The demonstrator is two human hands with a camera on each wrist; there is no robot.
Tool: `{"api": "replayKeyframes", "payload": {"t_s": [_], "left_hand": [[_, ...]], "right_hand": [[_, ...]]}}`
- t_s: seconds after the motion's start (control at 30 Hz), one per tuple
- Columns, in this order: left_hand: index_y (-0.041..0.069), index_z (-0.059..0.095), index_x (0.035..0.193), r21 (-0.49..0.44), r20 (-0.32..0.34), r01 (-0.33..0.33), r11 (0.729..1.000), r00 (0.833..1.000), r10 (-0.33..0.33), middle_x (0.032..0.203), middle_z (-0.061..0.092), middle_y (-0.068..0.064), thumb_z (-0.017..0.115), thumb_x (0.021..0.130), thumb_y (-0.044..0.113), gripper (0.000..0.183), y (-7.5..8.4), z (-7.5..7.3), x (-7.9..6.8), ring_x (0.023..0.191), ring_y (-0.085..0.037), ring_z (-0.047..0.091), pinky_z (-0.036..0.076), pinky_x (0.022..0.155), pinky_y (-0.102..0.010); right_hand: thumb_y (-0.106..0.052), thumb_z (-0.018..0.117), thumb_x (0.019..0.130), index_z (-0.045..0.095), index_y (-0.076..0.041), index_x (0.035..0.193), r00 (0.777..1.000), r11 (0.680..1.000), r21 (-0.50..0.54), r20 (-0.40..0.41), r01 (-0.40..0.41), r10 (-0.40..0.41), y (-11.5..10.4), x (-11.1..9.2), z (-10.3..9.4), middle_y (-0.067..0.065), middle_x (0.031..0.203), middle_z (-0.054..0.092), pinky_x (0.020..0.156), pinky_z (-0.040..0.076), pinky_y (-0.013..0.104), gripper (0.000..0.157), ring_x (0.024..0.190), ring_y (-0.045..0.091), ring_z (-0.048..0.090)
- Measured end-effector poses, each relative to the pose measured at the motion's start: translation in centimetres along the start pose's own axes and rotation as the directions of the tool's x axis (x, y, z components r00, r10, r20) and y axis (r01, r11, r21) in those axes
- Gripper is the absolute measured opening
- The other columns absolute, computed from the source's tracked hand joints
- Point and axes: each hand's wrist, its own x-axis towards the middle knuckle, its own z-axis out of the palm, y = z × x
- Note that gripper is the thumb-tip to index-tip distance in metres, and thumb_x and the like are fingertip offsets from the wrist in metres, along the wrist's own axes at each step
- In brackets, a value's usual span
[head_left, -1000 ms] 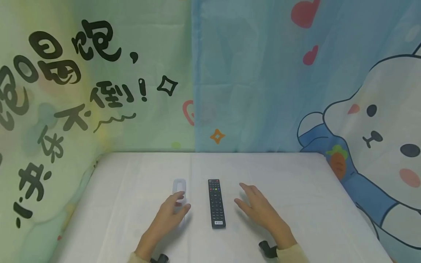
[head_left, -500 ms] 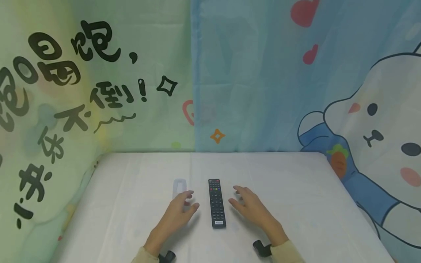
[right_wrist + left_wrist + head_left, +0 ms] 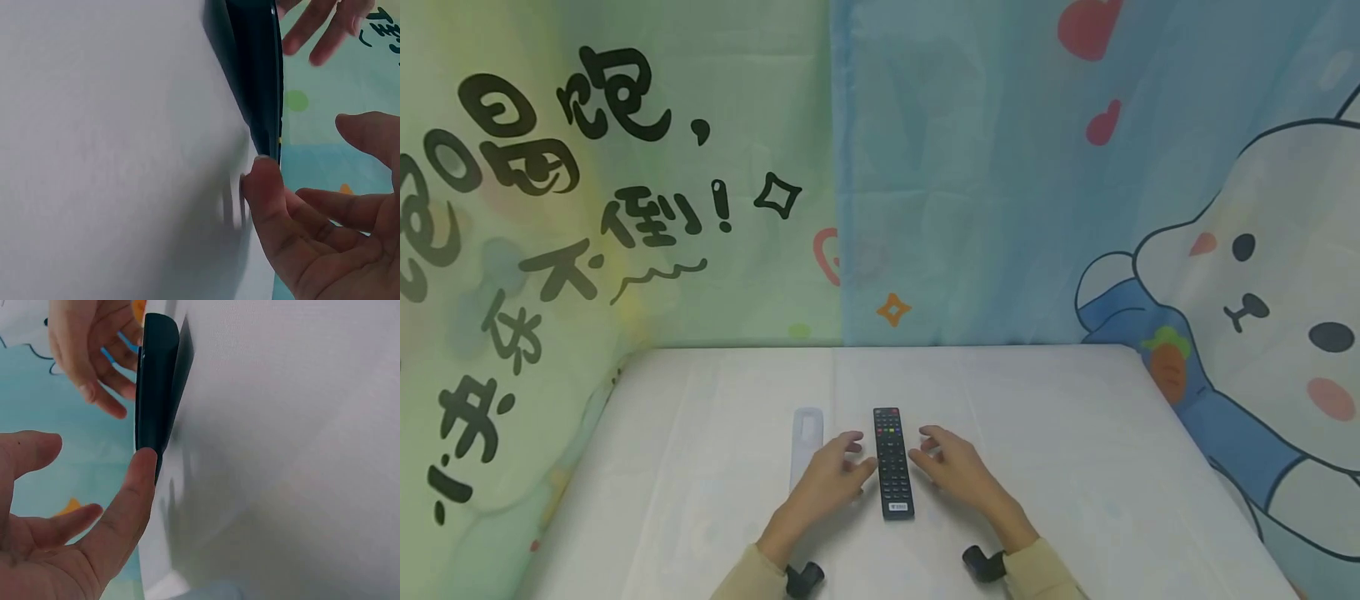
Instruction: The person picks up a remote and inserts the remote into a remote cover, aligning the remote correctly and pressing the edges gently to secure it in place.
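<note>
A black remote control (image 3: 892,462) with rows of small buttons lies lengthwise on the white table, its white-labelled end toward me. My left hand (image 3: 835,473) hovers close to its left side, fingers loosely bent, holding nothing. On the right side my right hand (image 3: 957,471) is held likewise, thumb toward the remote. From the left wrist view, the remote (image 3: 157,381) shows its side edge, and a fingertip overlaps its far end; contact cannot be made out. A pale translucent strip with an oval opening, perhaps a remote cover (image 3: 800,457), lies left of the remote, partly hidden by my left hand.
A white cloth covers the table (image 3: 1037,400). Behind it hangs a printed curtain (image 3: 970,208), with another at the left side and a cartoon bear print at the right. A black wrist-worn device (image 3: 805,579) sits on each wrist.
Both hands have moved inward toward the remote, the left hand rightward and the right hand leftward. More of the translucent strip is now uncovered. The remote stays in place.
</note>
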Motion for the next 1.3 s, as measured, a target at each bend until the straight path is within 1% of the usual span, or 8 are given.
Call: {"api": "replayKeyframes", "payload": {"t_s": [0.27,0.37,0.5,0.57,0.8,0.97,1.07,1.3], "left_hand": [[-0.002,0.047,0.143,-0.032,0.060,0.055,0.998,0.997,-0.053,0.130,0.059,-0.024,0.066,0.097,0.033,0.060,0.1,0.7,0.5,0.098,-0.031,0.068,0.058,0.065,-0.031],[-0.001,0.046,0.143,-0.018,0.073,0.072,0.997,0.995,-0.071,0.131,0.059,-0.024,0.066,0.097,0.030,0.059,0.0,1.0,0.7,0.094,-0.027,0.069,0.059,0.071,-0.036],[-0.002,0.043,0.146,-0.044,0.091,0.089,0.995,0.992,-0.085,0.132,0.058,-0.024,0.066,0.097,0.024,0.060,-0.1,1.3,0.9,0.077,-0.018,0.071,0.058,0.077,-0.040],[-0.003,0.042,0.146,-0.060,0.096,0.099,0.993,0.991,-0.093,0.132,0.058,-0.024,0.067,0.097,0.023,0.060,-0.1,1.3,0.9,0.075,-0.017,0.070,0.058,0.078,-0.041],[-0.004,0.049,0.141,-0.023,0.078,0.117,0.993,0.990,-0.115,0.124,0.063,-0.017,0.069,0.095,0.028,0.059,-0.1,1.3,1.4,0.101,-0.028,0.064,0.054,0.086,-0.047],[-0.005,0.054,0.137,-0.025,0.083,0.121,0.992,0.989,-0.119,0.122,0.065,-0.017,0.069,0.094,0.026,0.055,-0.3,1.5,1.8,0.111,-0.035,0.062,0.051,0.092,-0.052],[-0.005,0.056,0.135,-0.030,0.085,0.122,0.992,0.989,-0.119,0.120,0.066,-0.017,0.069,0.093,0.022,0.052,-0.4,1.6,1.9,0.108,-0.034,0.064,0.053,0.089,-0.050],[-0.007,0.057,0.132,-0.092,0.060,0.134,0.987,0.990,-0.129,0.115,0.066,-0.015,0.071,0.089,0.013,0.050,-0.7,1.7,1.8,0.092,-0.023,0.068,0.058,0.076,-0.035]], "right_hand": [[-0.026,0.064,0.099,0.052,0.006,0.136,0.998,0.996,0.080,0.054,-0.047,0.043,-0.6,0.0,0.5,0.012,0.103,0.065,0.055,0.054,0.030,0.050,0.061,0.013,0.062],[-0.027,0.063,0.099,0.050,0.007,0.137,0.996,0.993,0.097,0.071,-0.065,0.058,-0.9,0.1,0.7,0.012,0.101,0.065,0.055,0.055,0.030,0.052,0.060,0.014,0.063],[-0.027,0.063,0.100,0.049,0.008,0.138,0.993,0.989,0.123,0.098,-0.083,0.071,-1.0,0.3,0.9,0.013,0.102,0.064,0.054,0.056,0.030,0.053,0.062,0.015,0.064],[-0.027,0.064,0.099,0.050,0.008,0.137,0.992,0.988,0.130,0.106,-0.084,0.070,-1.0,0.4,1.0,0.013,0.103,0.064,0.055,0.056,0.029,0.053,0.063,0.015,0.064],[-0.028,0.065,0.098,0.054,0.008,0.133,0.990,0.987,0.133,0.120,-0.086,0.070,-1.0,0.6,1.2,0.011,0.099,0.063,0.055,0.055,0.030,0.051,0.063,0.015,0.063],[-0.025,0.066,0.098,0.055,0.006,0.132,0.987,0.989,0.117,0.139,-0.095,0.078,-1.0,0.9,1.0,0.006,0.089,0.062,0.057,0.052,0.031,0.048,0.062,0.016,0.061],[-0.022,0.066,0.097,0.054,0.005,0.134,0.986,0.990,0.109,0.151,-0.088,0.071,-0.9,1.0,1.1,0.004,0.084,0.061,0.058,0.050,0.030,0.048,0.060,0.016,0.060],[-0.017,0.067,0.095,0.052,0.007,0.134,0.980,0.982,0.157,0.181,-0.107,0.078,-0.8,1.2,1.2,0.004,0.084,0.063,0.062,0.051,0.031,0.049,0.060,0.017,0.061]]}}
